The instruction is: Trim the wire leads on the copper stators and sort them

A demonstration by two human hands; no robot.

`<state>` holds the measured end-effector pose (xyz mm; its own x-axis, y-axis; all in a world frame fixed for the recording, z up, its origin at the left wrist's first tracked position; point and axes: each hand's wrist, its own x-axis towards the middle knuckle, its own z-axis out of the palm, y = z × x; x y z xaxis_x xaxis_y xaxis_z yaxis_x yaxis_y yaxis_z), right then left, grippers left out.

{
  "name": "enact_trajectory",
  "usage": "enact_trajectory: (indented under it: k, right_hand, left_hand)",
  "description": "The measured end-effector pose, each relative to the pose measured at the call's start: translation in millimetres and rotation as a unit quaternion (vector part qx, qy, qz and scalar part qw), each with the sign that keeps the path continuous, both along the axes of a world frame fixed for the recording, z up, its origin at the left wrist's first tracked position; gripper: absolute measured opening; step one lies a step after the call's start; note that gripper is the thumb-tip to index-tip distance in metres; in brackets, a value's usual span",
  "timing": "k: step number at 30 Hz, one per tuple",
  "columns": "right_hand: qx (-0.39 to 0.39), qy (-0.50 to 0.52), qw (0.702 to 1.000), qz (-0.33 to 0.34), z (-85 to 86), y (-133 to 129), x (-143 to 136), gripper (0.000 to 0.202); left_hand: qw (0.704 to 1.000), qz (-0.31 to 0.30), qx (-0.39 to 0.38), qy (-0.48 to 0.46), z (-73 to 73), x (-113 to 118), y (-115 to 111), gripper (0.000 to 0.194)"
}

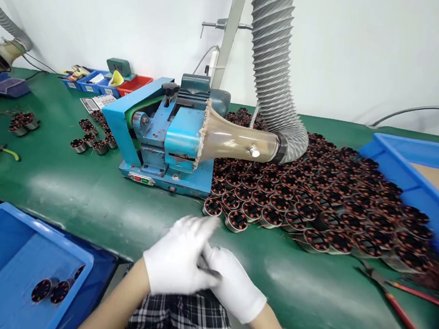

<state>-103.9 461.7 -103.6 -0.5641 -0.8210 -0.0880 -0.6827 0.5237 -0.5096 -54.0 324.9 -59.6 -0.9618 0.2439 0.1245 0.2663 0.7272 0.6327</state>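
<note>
Head view: our left hand (pixel 182 257) lies over our right hand (pixel 233 283), a dark thing (pixel 208 273) between them; the fingers blur and overlap, so we cannot tell whether they pinch it. Many coils (pixel 316 200) crowd right of the machine (pixel 185 133); fewer stand left and in the near-left tray (pixel 47 230). Which are finished, we cannot tell.

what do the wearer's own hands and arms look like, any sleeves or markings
The left hand and right hand wear matching white gloves that end around the wrists. No markings can be made out on them. The forearms are bare, with no sleeves in view.
</note>
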Motion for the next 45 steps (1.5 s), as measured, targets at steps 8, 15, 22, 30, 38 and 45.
enact_trajectory:
  k: [8,15,22,30,38,45]
  right_hand:
    - [-0.161,-0.270,0.934,-0.171,-15.9,1,14,0.029]
    - [-0.202,-0.423,0.854,-0.225,-9.9,24,-12,0.026]
    - [-0.221,0.010,0.957,-0.188,0.5,37,-4,0.013]
    - [-0.126,0.245,0.961,-0.019,-24.5,6,13,0.027]
    - [-0.162,0.245,0.953,-0.073,-17.7,6,11,0.037]
    - [-0.219,-0.028,0.967,-0.124,38.4,8,13,0.025]
  left_hand:
    - [0.993,0.044,-0.002,-0.113,-38.1,10,-21,0.035]
    - [0.991,0.089,-0.087,-0.049,-35.9,16,-3,0.016]
    - [0.992,0.071,-0.099,-0.040,-39.1,15,-5,0.013]
    - [0.995,0.081,0.005,-0.055,-44.2,19,-14,0.032]
    - [0.977,0.172,0.091,-0.086,-58.3,19,-24,0.058]
    - [0.927,0.156,0.335,-0.057,-20.4,33,-9,0.020]
